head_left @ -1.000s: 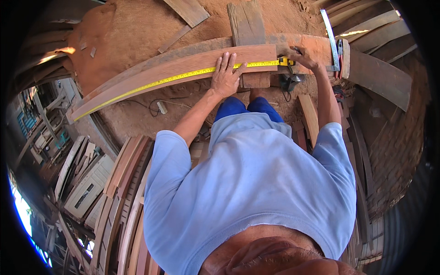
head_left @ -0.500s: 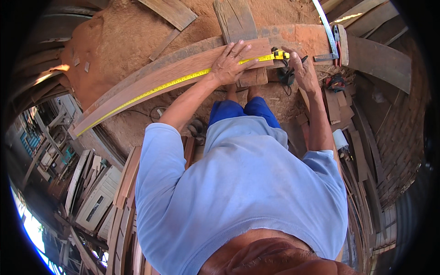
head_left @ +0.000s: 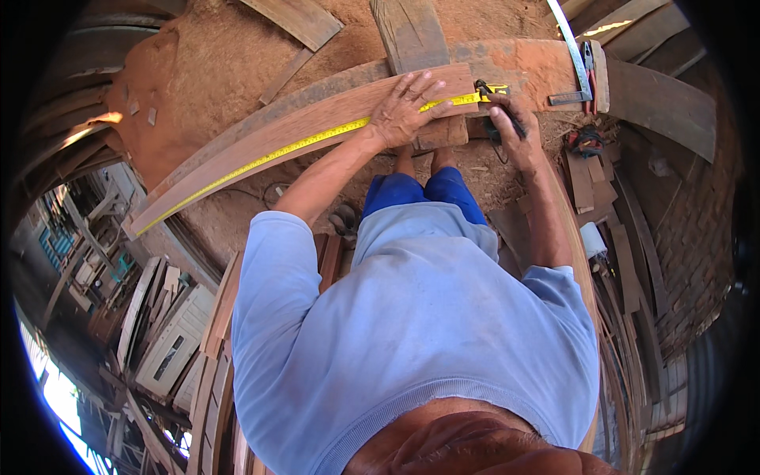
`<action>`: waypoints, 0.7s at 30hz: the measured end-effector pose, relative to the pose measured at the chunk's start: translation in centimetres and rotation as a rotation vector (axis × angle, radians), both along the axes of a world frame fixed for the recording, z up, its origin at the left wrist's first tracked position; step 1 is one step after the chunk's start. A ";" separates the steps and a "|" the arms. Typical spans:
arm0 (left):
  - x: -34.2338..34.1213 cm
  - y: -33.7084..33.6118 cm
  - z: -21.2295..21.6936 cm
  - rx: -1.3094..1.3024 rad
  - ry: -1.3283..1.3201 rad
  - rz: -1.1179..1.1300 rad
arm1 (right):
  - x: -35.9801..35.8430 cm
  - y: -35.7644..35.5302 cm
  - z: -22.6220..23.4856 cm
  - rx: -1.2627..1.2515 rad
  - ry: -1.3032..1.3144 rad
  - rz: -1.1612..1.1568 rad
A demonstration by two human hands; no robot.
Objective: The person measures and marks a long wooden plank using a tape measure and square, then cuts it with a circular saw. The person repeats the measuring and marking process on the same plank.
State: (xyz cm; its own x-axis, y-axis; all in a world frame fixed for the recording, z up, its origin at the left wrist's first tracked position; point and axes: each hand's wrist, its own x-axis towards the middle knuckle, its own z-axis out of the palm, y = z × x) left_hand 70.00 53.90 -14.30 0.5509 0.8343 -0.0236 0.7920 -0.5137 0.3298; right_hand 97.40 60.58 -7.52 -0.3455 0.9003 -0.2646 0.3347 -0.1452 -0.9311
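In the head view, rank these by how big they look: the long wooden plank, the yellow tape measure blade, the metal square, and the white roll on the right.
Largest to smallest:
1. Long reddish wooden plank
2. Yellow tape measure blade, nearly as long but far thinner
3. Metal square
4. White roll

Fisheye bending near the rim makes the last two less certain.

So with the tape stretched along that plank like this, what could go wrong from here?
The yellow tape measure runs a long way down the wooden plank, and only the left hand presses it flat. If that hand lifts, the tape could slide or spring back.

The right hand works at the tape's case end right by the plank's end, so a slip there would probably throw the reading off.

A metal square lies near the bench edge and could be knocked off.
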 end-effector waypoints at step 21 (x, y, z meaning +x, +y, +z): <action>0.2 -0.6 -0.5 0.048 0.050 0.080 | -0.2 -0.2 -1.8 -0.092 -0.058 0.031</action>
State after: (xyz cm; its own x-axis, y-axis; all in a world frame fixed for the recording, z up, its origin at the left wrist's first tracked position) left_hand 70.18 53.25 -14.83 0.4814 0.8765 -0.0078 0.8461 -0.4623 0.2652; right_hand 97.22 60.41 -9.34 -0.3546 0.8605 -0.3657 0.3929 -0.2178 -0.8934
